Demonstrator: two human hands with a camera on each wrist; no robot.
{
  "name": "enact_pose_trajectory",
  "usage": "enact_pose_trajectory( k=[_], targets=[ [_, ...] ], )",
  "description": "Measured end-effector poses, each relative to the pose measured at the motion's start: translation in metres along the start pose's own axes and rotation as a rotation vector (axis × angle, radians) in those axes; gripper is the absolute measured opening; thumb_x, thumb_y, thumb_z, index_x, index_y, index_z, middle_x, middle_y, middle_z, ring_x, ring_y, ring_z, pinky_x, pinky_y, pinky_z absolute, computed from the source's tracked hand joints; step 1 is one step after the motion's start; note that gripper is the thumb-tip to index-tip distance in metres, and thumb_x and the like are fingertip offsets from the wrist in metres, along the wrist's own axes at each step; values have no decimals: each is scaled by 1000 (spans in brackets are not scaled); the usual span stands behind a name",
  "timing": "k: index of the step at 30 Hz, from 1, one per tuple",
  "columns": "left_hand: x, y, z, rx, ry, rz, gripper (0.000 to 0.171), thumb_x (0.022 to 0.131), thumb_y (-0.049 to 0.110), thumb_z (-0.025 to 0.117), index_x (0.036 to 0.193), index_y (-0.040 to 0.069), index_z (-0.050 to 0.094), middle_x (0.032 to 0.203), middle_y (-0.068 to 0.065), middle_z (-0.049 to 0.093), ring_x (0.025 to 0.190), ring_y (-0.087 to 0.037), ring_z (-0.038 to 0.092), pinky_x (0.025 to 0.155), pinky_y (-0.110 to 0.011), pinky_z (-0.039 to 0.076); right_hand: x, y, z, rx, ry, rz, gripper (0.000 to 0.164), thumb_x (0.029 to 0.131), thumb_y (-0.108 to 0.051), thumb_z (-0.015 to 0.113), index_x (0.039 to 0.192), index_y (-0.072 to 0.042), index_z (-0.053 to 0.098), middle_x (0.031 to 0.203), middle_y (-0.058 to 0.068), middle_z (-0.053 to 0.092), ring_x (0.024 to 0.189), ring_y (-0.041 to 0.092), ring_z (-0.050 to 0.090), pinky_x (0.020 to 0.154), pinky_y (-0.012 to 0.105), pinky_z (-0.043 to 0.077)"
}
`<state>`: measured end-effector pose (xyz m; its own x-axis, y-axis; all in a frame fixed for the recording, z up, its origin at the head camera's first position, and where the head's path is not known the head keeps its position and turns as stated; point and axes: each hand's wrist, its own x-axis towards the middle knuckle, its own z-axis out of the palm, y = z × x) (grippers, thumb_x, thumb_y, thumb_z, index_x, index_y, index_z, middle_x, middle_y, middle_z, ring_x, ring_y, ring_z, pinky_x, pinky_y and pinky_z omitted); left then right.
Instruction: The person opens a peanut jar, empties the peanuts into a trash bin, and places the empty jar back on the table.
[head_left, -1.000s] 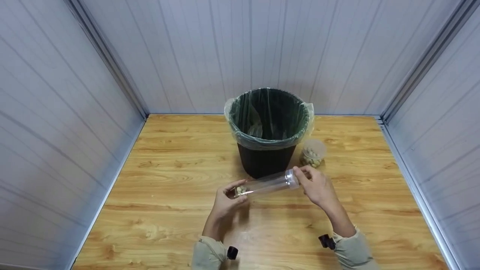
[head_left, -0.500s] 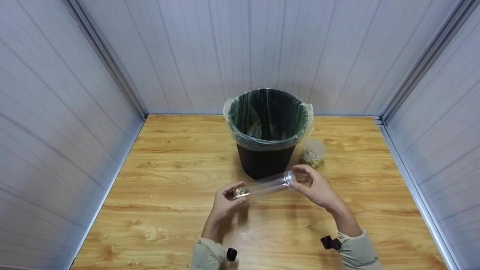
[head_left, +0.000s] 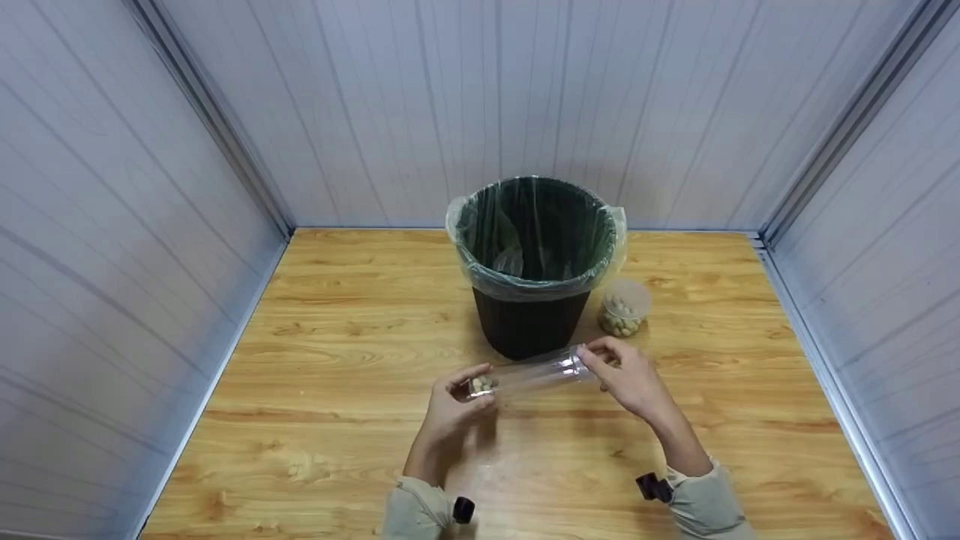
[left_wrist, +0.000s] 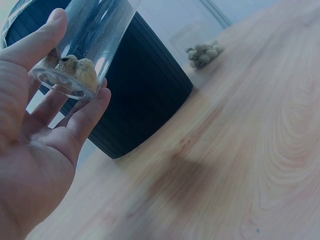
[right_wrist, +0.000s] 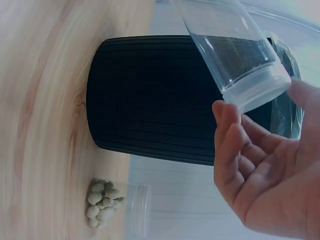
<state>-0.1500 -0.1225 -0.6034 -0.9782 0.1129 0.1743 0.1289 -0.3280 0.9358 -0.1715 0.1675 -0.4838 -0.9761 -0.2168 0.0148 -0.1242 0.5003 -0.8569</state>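
A long clear plastic tube [head_left: 529,373] is held slightly tilted above the floor, in front of the bin. My left hand [head_left: 448,409] grips its lower, closed end between thumb and fingers. A few beige, nut-like pieces [left_wrist: 82,73] lie inside at that end. At the higher end sits a translucent lid [right_wrist: 259,88], which my right hand [head_left: 636,382] pinches by its rim with thumb and fingertips. In the right wrist view the lid is on the tube; whether it is loose cannot be seen.
A black bin [head_left: 531,326] with a clear liner bag [head_left: 525,289] stands just behind the tube. To its right is a lidded clear jar [head_left: 625,307] of similar nut-like pieces. Panel walls [head_left: 360,112] enclose the wood-look surface [head_left: 315,390] on three sides.
My right hand has turned around the lid and shifted its fingers, the thumb going lower and then back on top. My left hand and the tube's closed end have stayed nearly still.
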Motion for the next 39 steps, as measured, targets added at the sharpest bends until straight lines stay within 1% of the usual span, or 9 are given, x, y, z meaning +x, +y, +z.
enact_pose_trajectory(
  k=[6, 11, 13, 16, 18, 24, 30, 35, 39],
  targets=[
    [-1, 1, -3, 43, 9, -14, 51, 76, -9, 76, 124, -11, 59, 114, -23, 64, 98, -27, 63, 83, -32, 55, -3, 0, -4, 130, -93, -60, 37, 92, -20, 68, 121, 2, 60, 105, 14, 63, 85, 25, 62, 68, 30, 54],
    [-2, 1, -5, 48, 16, -10, 51, 76, -8, 77, 124, -11, 59, 112, -23, 64, 95, -26, 63, 81, -31, 55, -1, 10, -4, 195, -135, -54, 51, 88, -19, 73, 132, -4, 52, 130, 18, 53, 104, 34, 59, 81, 38, 53],
    [-3, 1, -5, 37, 10, -2, 51, 76, -7, 77, 123, -11, 59, 111, -23, 64, 95, -26, 63, 81, -31, 55, -1, 9, -3, 158, -111, -31, 51, 90, -25, 72, 133, -7, 51, 134, 18, 51, 105, 35, 59, 79, 40, 53],
    [-2, -1, -6, 25, -10, 6, 51, 77, -9, 76, 124, -14, 57, 109, -24, 65, 97, -26, 64, 81, -32, 55, 0, 8, 0, 80, -69, -23, 47, 93, -35, 66, 131, -9, 55, 127, 16, 57, 99, 31, 61, 75, 38, 54],
    [-2, -1, -6, 33, -18, 10, 51, 77, -9, 75, 124, -15, 57, 110, -24, 66, 98, -26, 65, 82, -32, 55, 1, 8, 2, 56, -58, -48, 43, 93, -34, 66, 127, -8, 58, 118, 13, 61, 95, 28, 62, 74, 36, 54],
    [-5, 0, -7, 57, -14, 1, 51, 77, -7, 77, 123, -13, 58, 110, -24, 66, 98, -27, 65, 84, -33, 55, 0, 13, 0, 222, -139, -162, 38, 88, -11, 73, 121, 0, 60, 112, 14, 63, 98, 30, 61, 82, 38, 53],
    [-5, -1, -7, 64, -20, -13, 51, 77, -6, 77, 124, -12, 58, 113, -26, 64, 100, -30, 64, 86, -36, 54, -2, 24, -7, 313, -173, -240, 45, 83, -5, 76, 123, 2, 56, 117, 20, 60, 103, 36, 58, 88, 42, 51],
    [-7, -5, -8, 57, -13, -18, 51, 78, -6, 76, 124, -13, 57, 113, -28, 63, 101, -31, 64, 85, -35, 54, -6, 38, -17, 400, -95, -145, 39, 82, 4, 74, 113, 9, 52, 122, 24, 55, 103, 33, 57, 82, 34, 55],
    [-8, -7, -9, 34, -6, -25, 53, 78, -6, 76, 126, -16, 54, 115, -30, 61, 102, -32, 64, 86, -35, 54, -9, 58, -30, 364, 34, -25, 34, 82, 2, 75, 106, 11, 52, 124, 24, 54, 103, 31, 57, 79, 27, 55]
  ],
)
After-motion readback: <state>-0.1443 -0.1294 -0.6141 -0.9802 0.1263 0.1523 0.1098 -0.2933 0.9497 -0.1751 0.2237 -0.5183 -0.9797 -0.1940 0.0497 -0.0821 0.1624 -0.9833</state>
